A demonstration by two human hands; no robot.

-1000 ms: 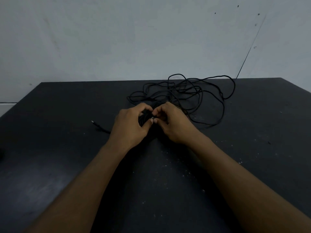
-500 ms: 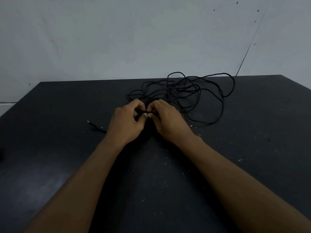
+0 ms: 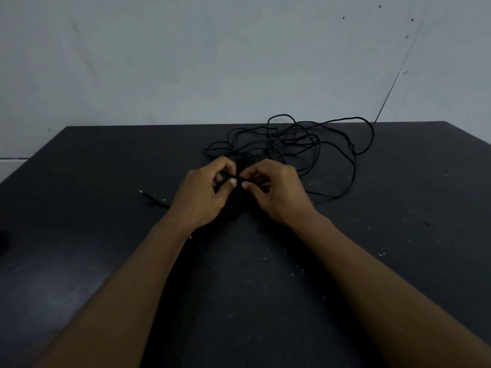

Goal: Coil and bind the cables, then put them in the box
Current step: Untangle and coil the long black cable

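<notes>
My left hand (image 3: 202,193) and right hand (image 3: 279,191) pinch a cable (image 3: 243,163) strand lying left-right between their fingers (image 3: 231,183); the loose tangle (image 3: 292,140) lies far right, nearer my right hand.

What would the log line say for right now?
left hand pinches cable; right hand pinches cable; loose loops behind hands on table; box not visible

Your two bare forearms reach forward from the lower corners and converge, wrists nearly level. Your left hand (image 3: 202,193) is curled with its back toward you, thumb stretched rightward with the nail showing and index finger bent over it, pinching a thin black cable (image 3: 228,175). Your right hand (image 3: 279,193) mirrors it, fingers curled, thumb and index tips nipping the same strand. The thumb tips sit just apart.
</notes>
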